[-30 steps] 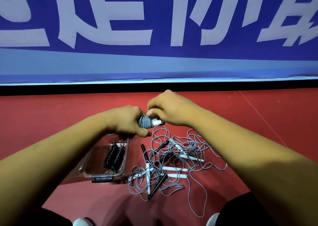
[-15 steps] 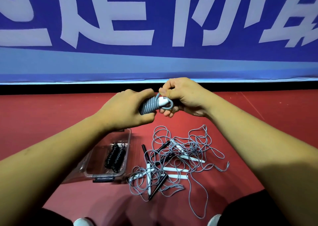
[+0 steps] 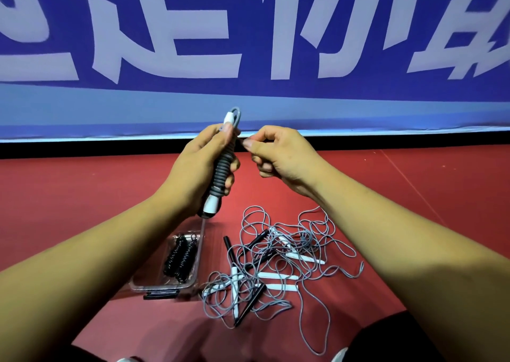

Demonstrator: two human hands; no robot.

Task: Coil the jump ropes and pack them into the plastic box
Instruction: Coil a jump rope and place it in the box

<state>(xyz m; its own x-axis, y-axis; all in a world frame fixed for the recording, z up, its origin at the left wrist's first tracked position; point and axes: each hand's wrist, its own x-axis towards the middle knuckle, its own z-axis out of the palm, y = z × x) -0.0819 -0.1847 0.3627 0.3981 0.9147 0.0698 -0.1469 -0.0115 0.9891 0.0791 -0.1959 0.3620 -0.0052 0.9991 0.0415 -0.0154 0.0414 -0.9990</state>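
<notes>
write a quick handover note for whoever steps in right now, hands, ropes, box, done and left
Left hand: gripping the grey coiled rope, held upright.
Right hand: pinching beside the bundle's top; whether it holds the cord end is unclear.
Plastic box: on the red floor, holding two black coiled ropes.
Left: secure this coil, box it, then coil and pack the tangled pile to the box's right.

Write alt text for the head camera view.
A left hand holds a grey jump rope coiled round its white handles, while the right hand pinches the cord's end. Below, on the red floor, a clear plastic box holds two black coiled ropes beside a tangled pile.
</notes>
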